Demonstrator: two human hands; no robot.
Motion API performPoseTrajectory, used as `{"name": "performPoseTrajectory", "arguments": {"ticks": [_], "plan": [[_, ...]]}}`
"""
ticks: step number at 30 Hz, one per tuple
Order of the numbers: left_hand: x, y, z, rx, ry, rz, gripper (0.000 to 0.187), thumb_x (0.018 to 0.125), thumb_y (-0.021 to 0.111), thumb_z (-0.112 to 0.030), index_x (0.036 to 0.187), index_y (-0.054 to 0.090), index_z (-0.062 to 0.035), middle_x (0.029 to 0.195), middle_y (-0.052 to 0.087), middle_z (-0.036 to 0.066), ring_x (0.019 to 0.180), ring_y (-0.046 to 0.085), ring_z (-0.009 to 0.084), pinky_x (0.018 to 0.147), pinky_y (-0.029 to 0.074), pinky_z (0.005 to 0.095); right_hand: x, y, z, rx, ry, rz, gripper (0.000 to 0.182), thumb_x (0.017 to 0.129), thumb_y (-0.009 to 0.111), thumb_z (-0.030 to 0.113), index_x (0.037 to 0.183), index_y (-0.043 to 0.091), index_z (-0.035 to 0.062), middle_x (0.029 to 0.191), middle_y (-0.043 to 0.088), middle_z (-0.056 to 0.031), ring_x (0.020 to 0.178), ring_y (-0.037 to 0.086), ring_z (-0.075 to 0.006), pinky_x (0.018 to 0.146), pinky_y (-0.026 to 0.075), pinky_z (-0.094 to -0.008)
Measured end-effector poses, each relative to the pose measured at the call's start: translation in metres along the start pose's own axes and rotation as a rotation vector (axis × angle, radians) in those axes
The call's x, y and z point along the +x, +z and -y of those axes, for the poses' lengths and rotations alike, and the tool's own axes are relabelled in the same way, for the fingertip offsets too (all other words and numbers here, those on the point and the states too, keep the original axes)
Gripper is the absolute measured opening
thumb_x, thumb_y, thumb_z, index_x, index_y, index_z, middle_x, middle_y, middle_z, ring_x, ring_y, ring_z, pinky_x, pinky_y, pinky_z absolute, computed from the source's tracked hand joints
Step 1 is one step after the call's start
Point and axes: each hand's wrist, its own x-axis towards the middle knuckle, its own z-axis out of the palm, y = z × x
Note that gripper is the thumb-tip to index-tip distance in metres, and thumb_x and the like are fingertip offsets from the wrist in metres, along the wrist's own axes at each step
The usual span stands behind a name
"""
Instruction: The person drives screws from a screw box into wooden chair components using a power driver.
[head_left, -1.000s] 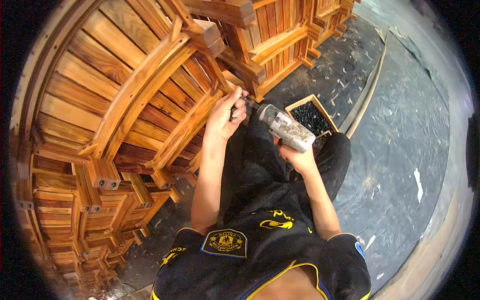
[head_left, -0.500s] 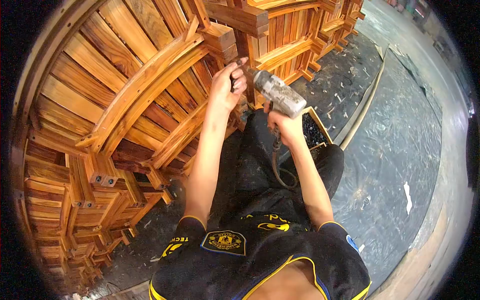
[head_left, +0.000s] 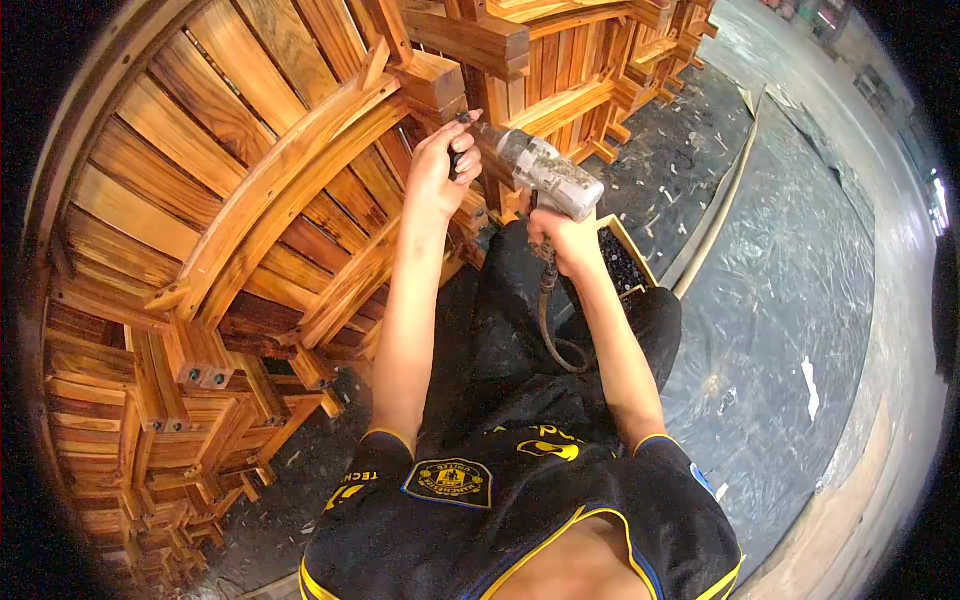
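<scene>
My right hand (head_left: 562, 235) is wrapped round the handle of a worn grey power driver (head_left: 550, 173), which has a dark hose (head_left: 547, 310) hanging from its grip. The driver's nose points up and left at a wooden leg block (head_left: 433, 82). Close to that nose, my left hand (head_left: 443, 165) is closed with small dark pieces between its fingers, too small to name. Beside it on the left are curved wooden rails (head_left: 290, 165) across a slatted wooden panel (head_left: 180, 135).
An open wooden box (head_left: 628, 262) of small dark parts sits right of my knee. More slatted wooden pieces (head_left: 575, 100) stand ahead and at lower left. Dark sheeting (head_left: 780, 290) covers the floor on the right, with a long pale strip (head_left: 728, 205) along it.
Both hands and the driver have shifted slightly left and up in view. The whole view has also moved a little; the grips look the same.
</scene>
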Motion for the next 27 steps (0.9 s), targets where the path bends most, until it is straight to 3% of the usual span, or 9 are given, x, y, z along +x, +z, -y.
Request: {"name": "performPoseTrajectory", "arguments": {"ticks": [8, 12, 13, 16, 17, 20, 23, 27], "plan": [[-0.003, -0.001, 0.001, 0.036, -0.006, -0.012, 0.027, 0.094, 0.045, -0.015, 0.115, 0.050, 0.0001, 0.060, 0.036, -0.004, 0.046, 0.032, 0.0071, 0.038, 0.024, 0.0203, 0.002, -0.004, -0.007, -0.018, 0.056, -0.024, 0.029, 0.058, 0.052, -0.012, 0.085, 0.058, -0.0031, 0.072, 0.057, -0.0077, 0.050, 0.049, -0.0147, 0.041, 0.037, -0.0250], [-0.039, -0.008, 0.019, 0.214, 0.004, -0.230, 0.024, 0.093, 0.047, -0.015, 0.109, 0.055, 0.0012, 0.058, 0.042, -0.003, 0.042, 0.037, 0.0086, 0.035, 0.025, 0.0226, 0.001, 0.000, -0.003, 0.021, 0.105, -0.044, 0.029, 0.056, 0.051, -0.010, 0.083, 0.056, -0.0029, 0.070, 0.054, -0.0069, 0.050, 0.049, -0.0147, 0.042, 0.038, -0.0255], [-0.050, -0.020, 0.029, 0.262, -0.054, -0.239, 0.024, 0.093, 0.046, -0.015, 0.107, 0.055, 0.0017, 0.060, 0.043, -0.002, 0.043, 0.039, 0.0085, 0.035, 0.026, 0.0218, 0.003, -0.004, -0.008, 0.007, 0.086, -0.021, 0.025, 0.062, 0.051, -0.009, 0.083, 0.060, 0.0011, 0.071, 0.058, -0.0019, 0.049, 0.047, -0.0076, 0.040, 0.033, -0.0227], [-0.089, -0.051, 0.060, 0.236, -0.244, -0.252, 0.024, 0.093, 0.043, -0.011, 0.108, 0.054, 0.0047, 0.064, 0.046, 0.000, 0.044, 0.041, 0.0094, 0.035, 0.028, 0.0215, 0.004, -0.007, -0.006, -0.068, 0.094, -0.013, 0.027, 0.055, 0.050, -0.009, 0.081, 0.054, -0.0015, 0.069, 0.052, -0.0066, 0.050, 0.047, -0.0139, 0.042, 0.036, -0.0253], [-0.103, -0.065, 0.067, 0.238, -0.322, -0.197, 0.022, 0.091, 0.046, -0.012, 0.107, 0.055, 0.0004, 0.063, 0.044, 0.000, 0.047, 0.041, 0.0096, 0.039, 0.031, 0.0210, 0.004, -0.009, -0.008, -0.118, 0.085, -0.006, 0.028, 0.056, 0.050, -0.008, 0.083, 0.054, -0.0012, 0.070, 0.052, -0.0067, 0.051, 0.046, -0.0131, 0.043, 0.036, -0.0253], [-0.141, -0.096, 0.088, 0.119, -0.475, -0.280, 0.027, 0.089, 0.046, -0.014, 0.109, 0.055, 0.0019, 0.065, 0.046, 0.001, 0.049, 0.041, 0.0100, 0.042, 0.031, 0.0218, 0.001, -0.004, -0.004, -0.070, 0.132, -0.037, 0.028, 0.057, 0.051, -0.008, 0.084, 0.054, -0.0012, 0.072, 0.052, -0.0067, 0.052, 0.047, -0.0125, 0.044, 0.036, -0.0254], [-0.169, -0.107, 0.095, 0.019, -0.511, -0.239, 0.031, 0.091, 0.039, -0.011, 0.113, 0.053, 0.0075, 0.068, 0.050, 0.004, 0.050, 0.041, 0.0101, 0.044, 0.033, 0.0234, 0.000, -0.008, -0.007, -0.069, 0.157, -0.033, 0.030, 0.059, 0.051, -0.008, 0.088, 0.054, -0.0014, 0.075, 0.053, -0.0067, 0.053, 0.045, -0.0119, 0.046, 0.035, -0.0251], [-0.176, -0.106, 0.096, 0.014, -0.554, -0.180, 0.031, 0.094, 0.039, -0.011, 0.113, 0.053, 0.0081, 0.067, 0.049, 0.004, 0.051, 0.041, 0.0093, 0.044, 0.032, 0.0221, 0.002, -0.008, -0.007, -0.055, 0.145, -0.024, 0.032, 0.059, 0.051, -0.010, 0.089, 0.056, -0.0008, 0.075, 0.056, -0.0047, 0.054, 0.046, -0.0104, 0.044, 0.034, -0.0235]]}}
